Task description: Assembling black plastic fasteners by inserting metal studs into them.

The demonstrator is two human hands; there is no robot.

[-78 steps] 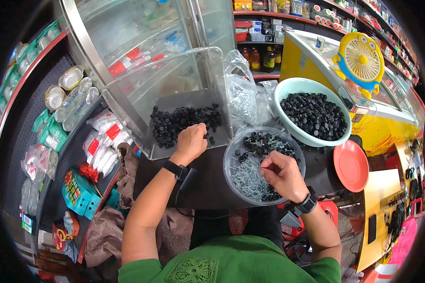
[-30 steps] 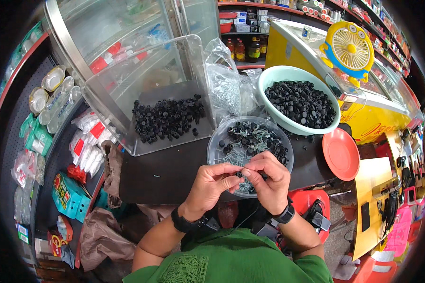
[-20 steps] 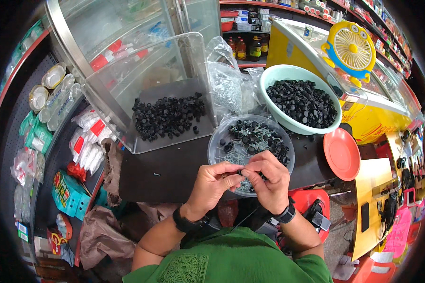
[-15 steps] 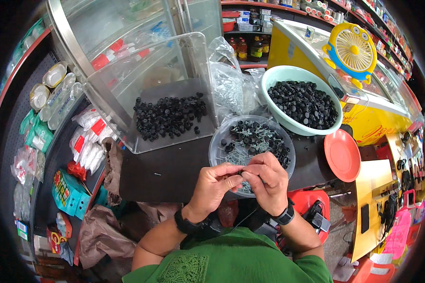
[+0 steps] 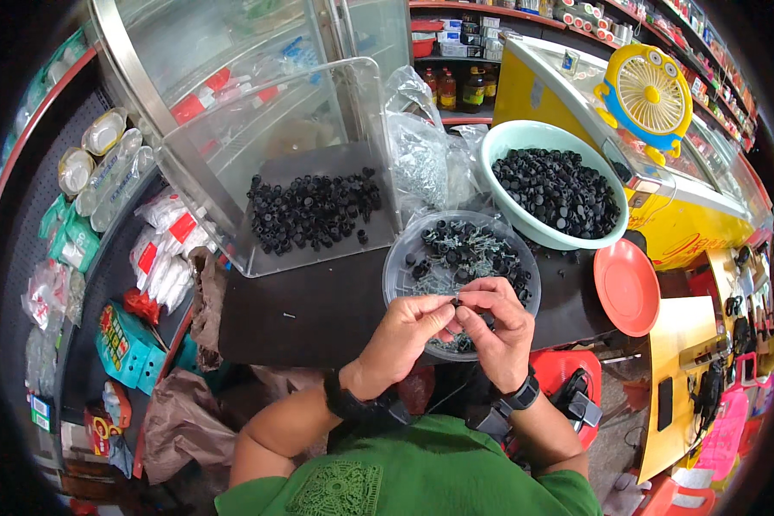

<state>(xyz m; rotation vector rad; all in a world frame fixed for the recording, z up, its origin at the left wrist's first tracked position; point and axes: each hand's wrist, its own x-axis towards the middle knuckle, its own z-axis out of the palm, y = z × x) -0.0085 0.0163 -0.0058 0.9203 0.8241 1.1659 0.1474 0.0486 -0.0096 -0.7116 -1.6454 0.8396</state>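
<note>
My left hand (image 5: 404,337) and my right hand (image 5: 500,334) meet fingertip to fingertip over the near side of a clear round bowl (image 5: 392,273). Both are closed in a pinch around a small black plastic part (image 5: 456,303), mostly covered by the fingers. Inside the bowl lie silver screws (image 5: 434,282) mixed with black plastic parts (image 5: 456,249). Behind it to the right, a pale green basin (image 5: 495,175) is heaped with black round caps (image 5: 559,189). A clear bin (image 5: 387,185) on the left lies with its opening toward me, more black parts (image 5: 310,211) inside.
A lone screw (image 5: 289,315) lies on the dark table (image 5: 267,335). Right of the bowl sits an orange-red plate (image 5: 626,288). A clear bag of screws (image 5: 420,159) stands behind the bowl. A yellow fan (image 5: 649,95) rests on the freezer (image 5: 533,95); stocked shelves (image 5: 77,284) flank the left.
Both hands have shifted slightly right while staying pinched together. The small black part shows more between the fingertips. The whole view has moved a little.
</note>
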